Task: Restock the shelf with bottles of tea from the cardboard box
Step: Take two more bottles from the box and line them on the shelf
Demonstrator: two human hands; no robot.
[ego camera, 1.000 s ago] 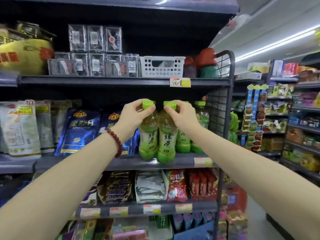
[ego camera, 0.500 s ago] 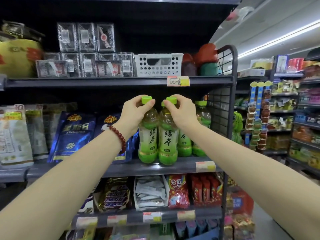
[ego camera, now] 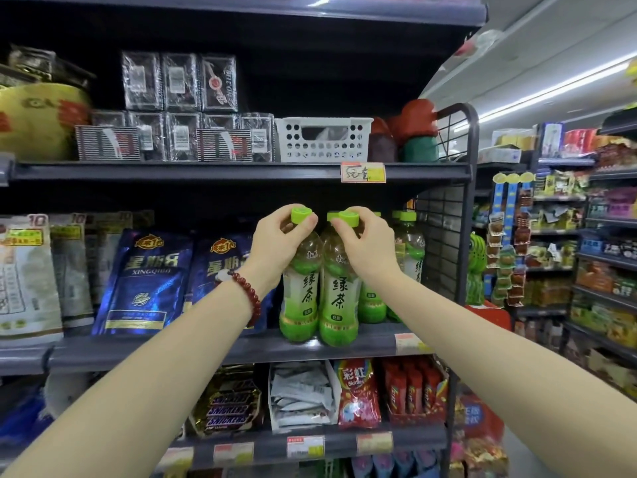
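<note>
Head view: left hand [ego camera: 275, 241] pinches the green cap of the left tea bottle [ego camera: 299, 288], right hand [ego camera: 367, 241] pinches the cap of the right tea bottle [ego camera: 339, 294]; each grip clamped at cap and neck. Both bottles stand upright, touching, at the shelf [ego camera: 241, 350] front edge, more bottles [ego camera: 406, 257] behind. Likely full, so hefty; smooth plastic, tippy. Neck hold steers well.

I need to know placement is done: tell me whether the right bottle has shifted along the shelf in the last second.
No. The right bottle stands on the shelf with the same gap to the price tag as before.
</note>
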